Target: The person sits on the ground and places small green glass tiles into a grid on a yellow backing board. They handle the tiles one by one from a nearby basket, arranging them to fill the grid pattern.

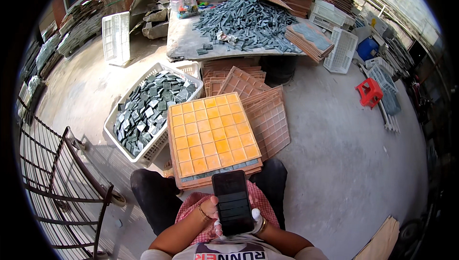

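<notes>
A black smartphone (233, 202) is held upright in front of my lap, its dark screen showing a few grey bars. My left hand (210, 208) is closed around its left edge. My right hand (257, 219), with white coverings on its fingers, grips the right edge. Part of the fingers on both hands is hidden behind the phone. Just beyond it, an orange gridded tray (213, 133) lies on top of a stack between my knees. Grey stone pieces (224, 169) show along the tray's near edge.
A white plastic basket (109, 127) full of dark square stone tiles (148, 109) stands left of the stack. More brown gridded trays (267, 121) lean behind it. A table (184, 40) bears heaped stone strips (246, 21). Metal railing (62, 193) stands left; a red stool (369, 92) stands right.
</notes>
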A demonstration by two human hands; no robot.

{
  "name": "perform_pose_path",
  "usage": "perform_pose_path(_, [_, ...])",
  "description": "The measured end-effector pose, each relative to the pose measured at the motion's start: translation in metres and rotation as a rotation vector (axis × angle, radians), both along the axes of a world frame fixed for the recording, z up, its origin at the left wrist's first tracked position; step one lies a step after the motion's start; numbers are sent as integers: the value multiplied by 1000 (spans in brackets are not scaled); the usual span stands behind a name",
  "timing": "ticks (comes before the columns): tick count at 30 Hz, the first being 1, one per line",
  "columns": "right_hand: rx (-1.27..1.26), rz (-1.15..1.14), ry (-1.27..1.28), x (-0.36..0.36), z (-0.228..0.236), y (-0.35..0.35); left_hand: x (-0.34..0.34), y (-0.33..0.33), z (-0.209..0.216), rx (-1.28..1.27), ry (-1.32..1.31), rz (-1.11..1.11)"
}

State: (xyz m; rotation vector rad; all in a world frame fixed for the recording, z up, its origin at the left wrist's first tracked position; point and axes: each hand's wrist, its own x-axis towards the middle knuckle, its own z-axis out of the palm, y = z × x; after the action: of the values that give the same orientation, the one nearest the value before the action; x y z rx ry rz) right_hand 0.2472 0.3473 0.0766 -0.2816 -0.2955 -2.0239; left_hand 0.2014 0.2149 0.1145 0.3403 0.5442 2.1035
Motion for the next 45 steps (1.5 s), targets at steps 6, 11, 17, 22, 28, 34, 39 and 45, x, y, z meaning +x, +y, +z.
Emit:
perform_pose_path(6, [98,-71,47,6,22,9,-4,4,-2,59,-55,-35])
perform_pose_path(11, [186,-194,97,20,27,29,-9,14,-16,40,-33,-112])
perform_pose_path(17, [424,-584,182,53,50,130,-17,70,-18,-206,240,-287])
perform_pose_path(22, [901,-808,-162,119,68,208,8,136,-22,-326,1537,-345])
perform_pose_path(28, [1225,-640,-214,173,38,222,45,145,0,-541,2022,-598])
perform_pose_path(34, [1331,-663,40,139,26,178,57,119,23,-281,1534,-823])
perform_pose_path(39, [1563,-494,-13,174,59,140,34,107,26,-822,1510,-680])
perform_pose_path(45, [1902,-34,375,206,90,130,52,118,20,-1018,1874,-620])
